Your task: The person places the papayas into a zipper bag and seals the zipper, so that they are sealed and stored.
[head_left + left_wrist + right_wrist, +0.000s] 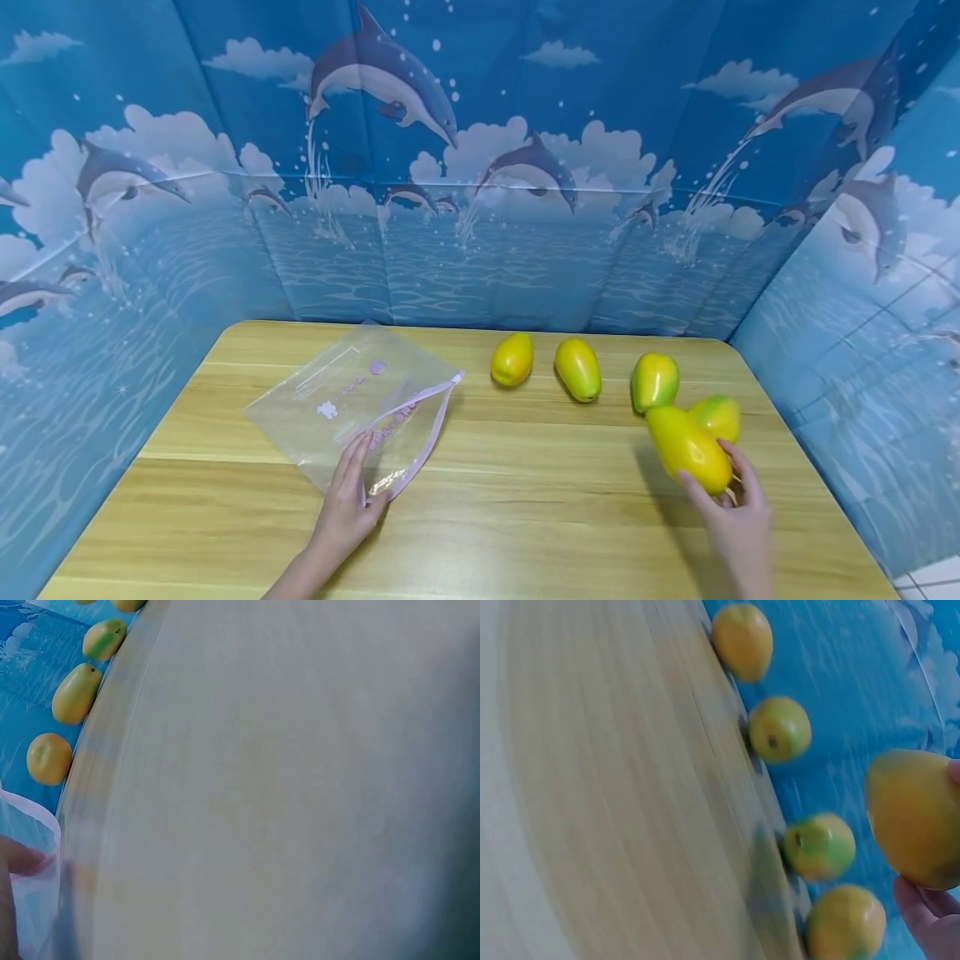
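Observation:
My right hand (731, 508) holds a yellow mango (688, 450) between thumb and fingers, raised off the table; the right wrist view shows the same mango (915, 817) at its right edge. Just behind it a green-tipped mango (718, 415) is partly hidden, with another yellow-green mango (655, 382) to its left. At the left lies a clear zip bag (315, 408) with a lilac zip edge, its mouth parted. My left hand (351, 498) grips the bag near the mouth's front corner. In the left wrist view a finger (26, 859) touches the lilac rim.
Two more mangoes, one (512, 359) nearer the bag and one (578, 370) further right, lie toward the back of the wooden table (510, 508). A blue dolphin-print curtain (480, 258) hangs around the table's back and sides.

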The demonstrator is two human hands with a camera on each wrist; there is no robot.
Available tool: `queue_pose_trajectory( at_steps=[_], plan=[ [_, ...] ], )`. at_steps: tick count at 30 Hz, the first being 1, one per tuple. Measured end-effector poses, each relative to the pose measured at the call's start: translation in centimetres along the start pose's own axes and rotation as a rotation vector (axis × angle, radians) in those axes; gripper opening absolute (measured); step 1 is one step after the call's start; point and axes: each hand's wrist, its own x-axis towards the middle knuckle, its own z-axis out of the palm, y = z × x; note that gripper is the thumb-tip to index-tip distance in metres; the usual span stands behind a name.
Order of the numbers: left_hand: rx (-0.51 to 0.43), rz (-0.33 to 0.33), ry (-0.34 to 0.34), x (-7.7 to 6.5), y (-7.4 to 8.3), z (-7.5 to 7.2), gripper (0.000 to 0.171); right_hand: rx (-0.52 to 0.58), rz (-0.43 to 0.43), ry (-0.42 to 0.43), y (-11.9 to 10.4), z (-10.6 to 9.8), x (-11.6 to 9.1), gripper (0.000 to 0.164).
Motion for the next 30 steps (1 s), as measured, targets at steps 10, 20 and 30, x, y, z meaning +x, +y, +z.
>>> queue_pose_trajectory(
  at_steps=[10, 20, 30],
  plan=[
    [-0.005, 0.026, 0.022, 0.1, 0.0, 0.1, 0.109, 0.114, -0.099, -0.238, -3.9, 5.7, -2.5, 0.063],
    [-0.049, -0.027, -0.028, -0.1, 0.1, -0.2, 0.100, 0.246, -0.132, -0.393, -6.5, 10.0, -4.3, 0.062],
    [-0.017, 0.007, 0.004, 0.0, 0.0, -0.1, 0.106, 0.265, -0.175, -0.547, -7.8, 14.0, -6.0, 0.064]
  ],
)
